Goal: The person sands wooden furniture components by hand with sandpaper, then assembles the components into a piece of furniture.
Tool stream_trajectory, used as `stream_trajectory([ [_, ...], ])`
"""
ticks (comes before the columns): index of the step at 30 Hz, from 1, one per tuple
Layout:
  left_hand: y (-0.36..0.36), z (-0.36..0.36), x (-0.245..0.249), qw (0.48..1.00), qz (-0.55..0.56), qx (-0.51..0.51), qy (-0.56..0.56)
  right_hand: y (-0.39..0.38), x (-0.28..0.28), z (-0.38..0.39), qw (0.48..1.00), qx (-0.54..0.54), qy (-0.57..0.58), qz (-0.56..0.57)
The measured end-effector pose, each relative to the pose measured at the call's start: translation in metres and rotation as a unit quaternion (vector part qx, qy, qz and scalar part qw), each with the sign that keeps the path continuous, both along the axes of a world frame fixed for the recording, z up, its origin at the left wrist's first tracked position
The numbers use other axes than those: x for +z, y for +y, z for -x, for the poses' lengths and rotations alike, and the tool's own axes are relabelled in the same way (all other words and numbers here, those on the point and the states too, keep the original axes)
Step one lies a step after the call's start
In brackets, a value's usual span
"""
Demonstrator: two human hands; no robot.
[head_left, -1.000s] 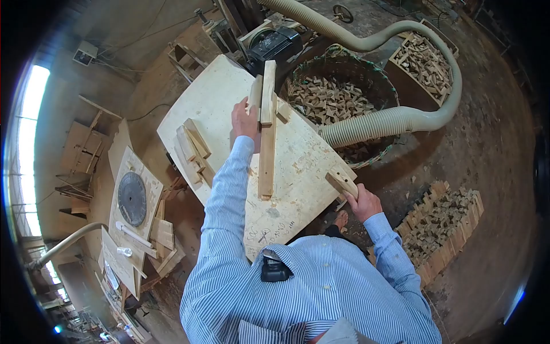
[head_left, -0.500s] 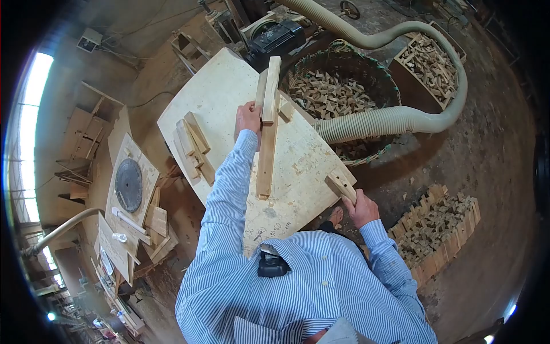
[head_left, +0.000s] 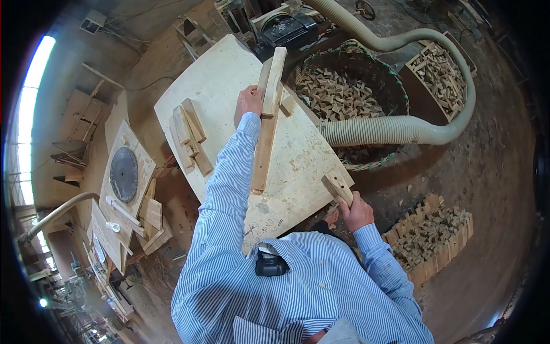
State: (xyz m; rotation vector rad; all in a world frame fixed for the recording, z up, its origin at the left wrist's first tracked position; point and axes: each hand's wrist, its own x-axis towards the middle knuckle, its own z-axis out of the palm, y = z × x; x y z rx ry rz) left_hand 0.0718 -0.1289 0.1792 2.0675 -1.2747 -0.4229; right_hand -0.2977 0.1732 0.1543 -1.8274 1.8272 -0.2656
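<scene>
On the pale plywood tabletop (head_left: 217,74), my left hand (head_left: 250,101) is closed on a short wooden piece (head_left: 265,74) lying along the left side of a thicker wooden bar (head_left: 276,77). A long wooden strip (head_left: 264,155) runs from there toward my body. My right hand (head_left: 358,211) grips a wooden handle (head_left: 338,190) with dark holes in it, at the table's near right corner. Left of my left hand lie several loose wooden pieces (head_left: 192,129). A small wood block (head_left: 287,105) sits right of the bar.
Behind the table is a dark motor (head_left: 288,35). A wicker basket (head_left: 401,86) of wood offcuts stands to the right, crossed by a ribbed hose (head_left: 372,131). More offcuts fill a box (head_left: 427,106) and a wood-walled pile (head_left: 432,269). At left, a saw blade (head_left: 124,175) lies on boards.
The view has shifted slightly, so the table and floor items sit a little differently in frame. Both hands keep their holds; I see no clear movement of the wood.
</scene>
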Motion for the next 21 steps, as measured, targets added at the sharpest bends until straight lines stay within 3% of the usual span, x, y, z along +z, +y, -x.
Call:
stream_trajectory([
  [4, -0.014, -0.001, 0.024, 0.996, -0.044, -0.004, 0.084, -0.014, 0.004, -0.007, 1.0, -0.002, -0.01, -0.01],
  [16, -0.092, -0.062, 0.015, 0.997, -0.03, -0.008, 0.075, -0.087, 0.023, -0.064, 1.0, -0.008, 0.001, -0.007],
  [21, -0.122, -0.083, 0.002, 1.0, -0.018, 0.009, 0.008, -0.109, 0.017, -0.08, 1.0, -0.009, 0.01, 0.001],
])
